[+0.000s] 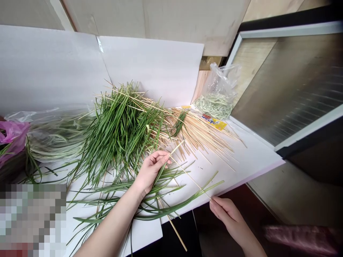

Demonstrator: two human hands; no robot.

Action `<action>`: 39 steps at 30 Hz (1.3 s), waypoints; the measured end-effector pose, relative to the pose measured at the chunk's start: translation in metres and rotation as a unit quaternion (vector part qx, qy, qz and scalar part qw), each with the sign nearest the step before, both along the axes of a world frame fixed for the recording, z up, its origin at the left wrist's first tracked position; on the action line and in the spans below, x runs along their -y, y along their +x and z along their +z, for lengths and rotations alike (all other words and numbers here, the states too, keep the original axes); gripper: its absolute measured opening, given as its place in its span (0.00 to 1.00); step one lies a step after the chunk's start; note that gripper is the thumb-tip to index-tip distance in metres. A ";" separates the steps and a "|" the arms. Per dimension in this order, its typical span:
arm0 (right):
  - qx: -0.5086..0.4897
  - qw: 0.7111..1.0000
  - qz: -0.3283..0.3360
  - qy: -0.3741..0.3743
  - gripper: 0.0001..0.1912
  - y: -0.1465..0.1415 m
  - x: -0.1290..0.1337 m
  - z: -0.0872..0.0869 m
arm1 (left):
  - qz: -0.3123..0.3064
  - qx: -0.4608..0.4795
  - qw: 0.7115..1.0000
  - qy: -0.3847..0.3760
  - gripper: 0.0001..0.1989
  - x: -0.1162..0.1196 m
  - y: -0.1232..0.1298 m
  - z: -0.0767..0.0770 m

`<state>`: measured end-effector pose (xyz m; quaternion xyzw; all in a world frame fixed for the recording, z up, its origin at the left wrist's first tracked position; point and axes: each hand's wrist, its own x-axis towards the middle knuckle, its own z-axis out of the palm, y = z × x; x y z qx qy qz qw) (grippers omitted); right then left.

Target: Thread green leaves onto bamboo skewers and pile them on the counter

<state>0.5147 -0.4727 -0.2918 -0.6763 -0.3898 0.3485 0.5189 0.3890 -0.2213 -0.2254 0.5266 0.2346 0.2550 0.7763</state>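
Note:
My left hand [150, 170] pinches a garlic chive [177, 146], its pale stalk end poking out past the fingertips. My right hand [227, 213] is closed on one end of a thin bamboo skewer [189, 175]. The skewer slants up to the left, and its far tip meets the chive at my left fingertips; whether it pierces the stalk I cannot tell. Loose garlic chives [177, 207] lie under the skewer and my left forearm. Beyond my left hand rises a large heap of green chives [120, 128] with skewers among them.
Many bamboo skewers [206, 134] are spread at the back right, with a small chive bundle [180, 123] on them. Clear bags of greens stand right [215, 103] and left [59, 135], near a pink bag [16, 137]. A framed glass panel [292, 89] borders the right side.

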 end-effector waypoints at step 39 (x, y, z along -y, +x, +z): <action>0.032 0.999 0.013 -0.015 0.26 0.001 0.000 0.003 | 0.037 0.043 0.994 -0.089 0.12 -0.004 -0.001 -0.004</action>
